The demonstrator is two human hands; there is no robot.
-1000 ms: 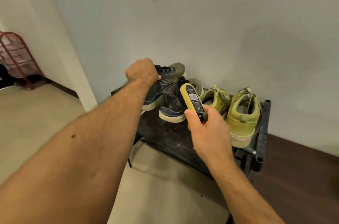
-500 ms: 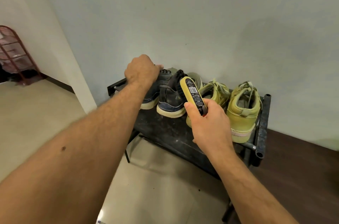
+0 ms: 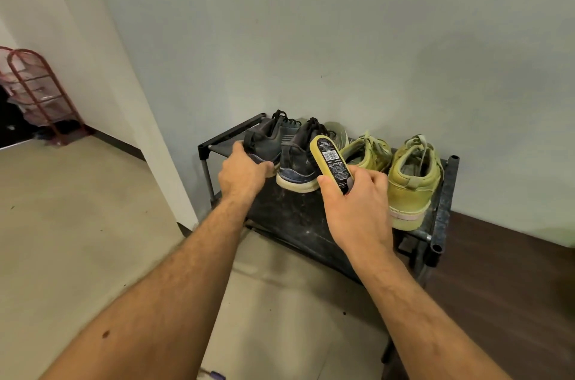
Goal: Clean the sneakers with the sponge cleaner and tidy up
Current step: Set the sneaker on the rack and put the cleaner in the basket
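Note:
Two dark grey sneakers stand heel-first on a black shoe rack (image 3: 292, 217). My left hand (image 3: 241, 175) grips the heel of the left dark sneaker (image 3: 270, 140). The right dark sneaker (image 3: 295, 164) stands beside it. My right hand (image 3: 354, 205) holds a yellow sponge cleaner (image 3: 331, 161) with a black label, upright in front of the shoes. Right of them stand two olive-green sneakers, the nearer one (image 3: 367, 152) partly behind the cleaner and the far one (image 3: 412, 180) by the rack's right rail.
The rack stands against a grey wall. A white wall corner (image 3: 149, 136) lies left of it. A red wire rack (image 3: 40, 96) stands far left. Beige floor tiles spread in front, dark wood flooring (image 3: 504, 286) at the right.
My left hand has slid down from the top of the left dark sneaker to its heel. The view has pulled back a little; the sponge cleaner stays in my right hand.

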